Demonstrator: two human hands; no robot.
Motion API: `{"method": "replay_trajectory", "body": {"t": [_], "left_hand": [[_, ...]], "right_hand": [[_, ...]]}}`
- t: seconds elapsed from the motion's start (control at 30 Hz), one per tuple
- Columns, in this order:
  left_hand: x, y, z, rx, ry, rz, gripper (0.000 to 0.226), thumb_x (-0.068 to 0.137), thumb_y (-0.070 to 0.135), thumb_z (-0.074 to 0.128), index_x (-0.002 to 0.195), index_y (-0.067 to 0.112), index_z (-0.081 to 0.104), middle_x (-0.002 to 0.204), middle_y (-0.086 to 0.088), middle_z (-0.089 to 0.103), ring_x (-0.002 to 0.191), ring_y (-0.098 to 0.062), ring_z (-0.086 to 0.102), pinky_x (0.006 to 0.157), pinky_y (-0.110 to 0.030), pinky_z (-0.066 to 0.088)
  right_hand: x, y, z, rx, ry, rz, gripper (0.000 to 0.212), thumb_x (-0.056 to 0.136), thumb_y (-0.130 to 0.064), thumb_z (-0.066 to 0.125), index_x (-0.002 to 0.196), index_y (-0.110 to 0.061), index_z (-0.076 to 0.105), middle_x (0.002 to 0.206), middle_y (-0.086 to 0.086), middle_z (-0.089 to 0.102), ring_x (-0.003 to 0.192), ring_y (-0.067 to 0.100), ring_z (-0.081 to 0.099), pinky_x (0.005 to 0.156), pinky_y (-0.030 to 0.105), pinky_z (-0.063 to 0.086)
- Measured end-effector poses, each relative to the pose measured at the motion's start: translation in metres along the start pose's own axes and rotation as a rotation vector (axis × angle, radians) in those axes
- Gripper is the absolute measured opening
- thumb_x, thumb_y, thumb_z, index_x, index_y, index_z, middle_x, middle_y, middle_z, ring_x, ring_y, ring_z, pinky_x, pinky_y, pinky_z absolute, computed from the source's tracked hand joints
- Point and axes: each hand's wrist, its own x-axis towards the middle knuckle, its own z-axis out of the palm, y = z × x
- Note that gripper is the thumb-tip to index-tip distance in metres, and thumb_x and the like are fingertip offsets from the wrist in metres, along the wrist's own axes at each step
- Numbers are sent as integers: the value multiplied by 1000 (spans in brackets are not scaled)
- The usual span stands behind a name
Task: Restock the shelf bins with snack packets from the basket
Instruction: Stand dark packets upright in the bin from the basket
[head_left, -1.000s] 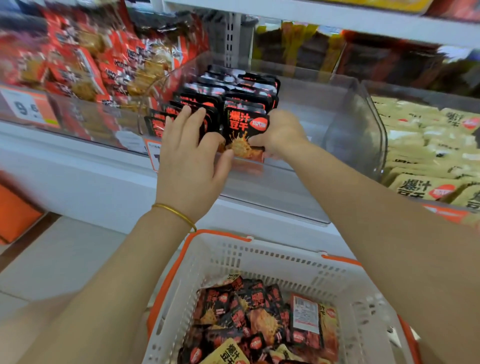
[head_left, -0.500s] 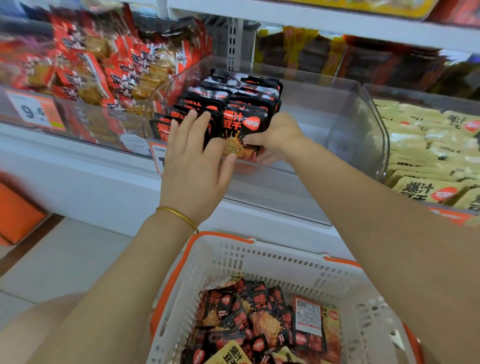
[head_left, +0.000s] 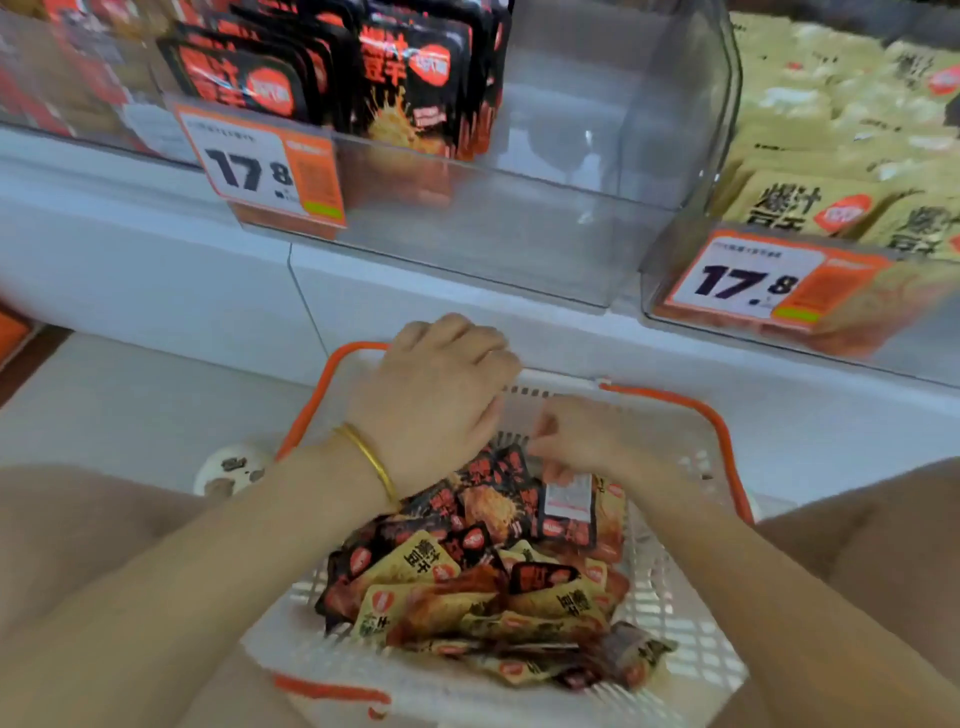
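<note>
The black packets (head_left: 493, 483) are heaped at the far end of the basket (head_left: 691, 649), right beneath the right hand (head_left: 576, 441), which is placed nearer them than the left hand (head_left: 436, 400). The right fingers are bent down onto the pile, though a pinch cannot be told through the blur; the left fingers are seen loosely curled, with nothing visibly held

Retail shop, snack aisle: clear plastic shelf bin (head_left: 597, 208) w/ black snack packets (head_left: 410, 78) stood upright in rows, next bin to the right full of yellow packets (head_left: 810, 202). Orange-and-white price tags (head_left: 265, 166) reading 17.8 are fixed on the bin fronts, one per bin, above a white shelf ledge (head_left: 156, 270). White plastic shopping basket (head_left: 696, 660) w/ orange rim sits below the shelf over pale floor tiles (head_left: 130, 405), holding loose packets, black + yellow mixed.
</note>
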Motion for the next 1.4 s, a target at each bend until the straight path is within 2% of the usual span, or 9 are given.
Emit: {"method": "replay_trajectory", "body": {"t": [0.13, 0.33, 0.53, 0.73, 0.9, 1.1, 1.23, 1.3, 1.4], "left_hand": [[-6, 9, 21, 30, -240, -48, 44, 77, 33, 32, 86, 14, 71, 97, -5, 69, 91, -31, 64, 71, -43, 52], [-4, 10, 38, 59, -460, -147, 39, 97, 35, 35, 132, 21, 47, 141, 3, 39, 131, -22, 29, 104, -37, 28], [-2, 3, 51, 75, -491, -158, 37, 97, 35, 36, 130, 22, 47, 139, 3, 40, 129, -21, 31, 103, -36, 30], [7, -2, 51, -48, -510, -255, 37, 94, 29, 44, 128, 15, 47, 132, -3, 47, 121, -24, 41, 99, -39, 39], [14, -3, 39, -334, -436, -602, 58, 90, 33, 57, 135, 5, 33, 129, -15, 47, 115, -31, 49, 89, -37, 42], [18, -2, 33, -790, -419, -733, 27, 81, 25, 70, 77, 3, 55, 69, -13, 52, 65, -24, 50, 58, -25, 41], [14, -14, 15, -591, -346, -636, 20, 81, 20, 66, 93, 15, 51, 92, -1, 56, 81, -16, 51, 63, -23, 34], [13, -23, 5, -467, -398, -507, 22, 86, 15, 61, 108, 19, 57, 104, 3, 51, 93, -11, 44, 69, -18, 29], [16, -25, -10, -467, -383, -374, 31, 83, 15, 67, 113, 17, 63, 109, 5, 56, 100, -10, 47, 72, -16, 30]], "right_hand": [[59, 72, 67, -343, -36, -13, 24, 88, -19, 63, 100, -9, 46, 93, 9, 51, 91, 28, 54, 70, 29, 37], [83, 109, 110, -604, -111, -132, 90, 87, -31, 66, 152, -19, 5, 159, 4, 13, 144, 30, 15, 109, 46, 35], [85, 105, 112, -762, 94, -189, 38, 86, -11, 61, 123, -10, 50, 128, 11, 50, 120, 30, 47, 94, 40, 41], [74, 65, 40, -67, -42, -228, 30, 83, -24, 72, 70, -9, 49, 72, 7, 49, 70, 24, 47, 62, 31, 33], [37, 33, 3, 628, -148, -169, 28, 81, -19, 71, 101, -2, 62, 105, 21, 67, 99, 37, 65, 92, 51, 50], [-1, 1, 1, 1130, -230, -77, 23, 91, -1, 55, 114, -2, 58, 103, 12, 67, 86, 20, 67, 81, 35, 57], [-15, -6, -6, 701, 108, 29, 54, 84, -18, 70, 130, -4, 45, 122, 12, 56, 92, 19, 62, 82, 37, 57], [-22, -7, -14, 254, 411, -129, 68, 80, -26, 75, 137, -13, 40, 135, 4, 47, 112, 17, 51, 97, 35, 46], [-39, -29, -22, -78, 403, -474, 56, 80, -28, 73, 131, -21, 52, 130, -5, 51, 120, 10, 45, 102, 25, 32]]}}
